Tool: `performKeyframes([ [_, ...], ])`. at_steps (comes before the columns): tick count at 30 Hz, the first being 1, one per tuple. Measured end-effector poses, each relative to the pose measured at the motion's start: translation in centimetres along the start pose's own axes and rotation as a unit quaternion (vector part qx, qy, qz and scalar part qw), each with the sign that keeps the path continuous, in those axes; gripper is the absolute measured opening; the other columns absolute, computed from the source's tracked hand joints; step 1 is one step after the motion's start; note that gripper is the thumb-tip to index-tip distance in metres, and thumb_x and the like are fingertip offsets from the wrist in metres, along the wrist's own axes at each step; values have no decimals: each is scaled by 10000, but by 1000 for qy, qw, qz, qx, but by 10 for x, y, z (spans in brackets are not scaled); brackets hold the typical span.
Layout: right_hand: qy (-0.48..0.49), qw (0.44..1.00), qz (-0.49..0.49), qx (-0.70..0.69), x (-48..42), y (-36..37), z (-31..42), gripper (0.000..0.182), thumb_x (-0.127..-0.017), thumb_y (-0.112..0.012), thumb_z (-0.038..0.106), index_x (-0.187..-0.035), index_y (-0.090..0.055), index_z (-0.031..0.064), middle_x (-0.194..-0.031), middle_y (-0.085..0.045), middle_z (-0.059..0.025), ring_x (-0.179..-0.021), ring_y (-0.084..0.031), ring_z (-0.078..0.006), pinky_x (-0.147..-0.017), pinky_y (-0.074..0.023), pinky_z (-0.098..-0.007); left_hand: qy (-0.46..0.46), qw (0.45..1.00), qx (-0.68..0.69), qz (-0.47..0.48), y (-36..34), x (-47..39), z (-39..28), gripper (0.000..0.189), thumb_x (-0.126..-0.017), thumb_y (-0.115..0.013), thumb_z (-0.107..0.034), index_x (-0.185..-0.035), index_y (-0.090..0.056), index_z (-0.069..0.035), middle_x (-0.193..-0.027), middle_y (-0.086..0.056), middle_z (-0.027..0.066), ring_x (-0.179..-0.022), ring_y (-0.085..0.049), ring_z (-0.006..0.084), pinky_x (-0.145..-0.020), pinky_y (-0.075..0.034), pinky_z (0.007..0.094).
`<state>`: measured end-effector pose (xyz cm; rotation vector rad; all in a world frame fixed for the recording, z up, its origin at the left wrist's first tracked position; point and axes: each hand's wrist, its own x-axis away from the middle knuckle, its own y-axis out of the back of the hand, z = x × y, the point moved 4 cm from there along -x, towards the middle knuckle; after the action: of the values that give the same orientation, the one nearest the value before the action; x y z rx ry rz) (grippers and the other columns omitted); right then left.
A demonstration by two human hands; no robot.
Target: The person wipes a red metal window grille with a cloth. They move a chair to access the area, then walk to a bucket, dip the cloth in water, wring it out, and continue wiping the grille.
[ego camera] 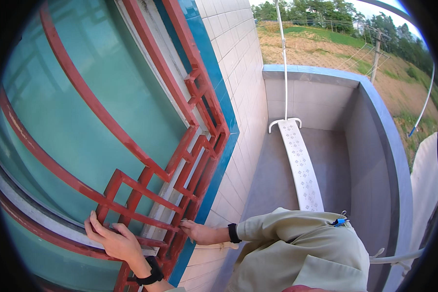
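A red-painted window grille (146,189) with a stepped lattice corner stands in front of greenish glass. My left hand (113,241), with a black band at the wrist, has its fingers and thumb on either side of a short lattice bar at lower left. My right hand (200,233), also black-banded, is at the grille's outer edge, beside the blue tile border (222,160). Its fingers are pinched on a small, pale, thin piece, perhaps cloth or sandpaper, mostly hidden by the hand and pressed against the red bars.
A white tiled wall (233,62) adjoins the window. A white ironing board-like panel (301,164) lies along the grey balcony floor (273,171), with a white pole (284,62) at its far end. The grey parapet (372,146) has a light-blue top. A field and utility pole (376,54) stand beyond.
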<state>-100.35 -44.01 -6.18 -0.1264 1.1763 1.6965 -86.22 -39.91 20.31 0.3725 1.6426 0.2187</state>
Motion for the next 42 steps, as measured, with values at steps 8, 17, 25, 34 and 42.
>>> performKeyframes([
  [8,115,992,37,-47,9,31,-9,455,-744,-558,-127,-1195,-597,-77,-1268,-567,-236,-1223,-523,-420,-1037,-454,-439,22,995,75,60,5,-6,-8,654,-803,-648,-42,-1421,-463,-153,-1431,-436,175,-1089,-597,405,-807,-549,451],
  [17,88,947,208,-228,19,22,48,575,-723,-407,-193,-1233,-637,-57,-1266,-636,-177,-1163,-642,-308,-994,-506,-364,141,970,98,172,53,249,-2,514,-686,-675,47,-1179,-576,-62,-1297,-519,158,-1119,-563,348,-908,-463,444],
  [25,-33,778,390,-492,22,-23,133,396,-907,-511,-130,-1293,-592,-95,-1328,-599,-143,-1151,-623,-200,-1005,-491,-323,555,749,103,347,123,470,-26,854,-736,-733,-11,-1496,-368,-142,-1430,-368,200,-1183,-545,442,-978,-512,450],
  [34,-52,639,441,-628,40,-43,247,435,-904,-506,-123,-1336,-553,-99,-1333,-596,-148,-1197,-599,-199,-1040,-456,-322,661,748,22,61,215,538,-10,484,-801,-768,-44,-1244,-571,-47,-1349,-461,168,-1186,-537,345,-992,-485,392],
  [42,59,743,557,-368,83,-133,266,455,-866,-609,-28,-1318,-573,-53,-1255,-638,-162,-1142,-640,-245,-962,-521,-351,709,541,337,-300,387,558,-9,21,-1023,-512,-130,-1038,-518,-117,-1093,-648,18,-1027,-630,155,-900,-510,343],
])
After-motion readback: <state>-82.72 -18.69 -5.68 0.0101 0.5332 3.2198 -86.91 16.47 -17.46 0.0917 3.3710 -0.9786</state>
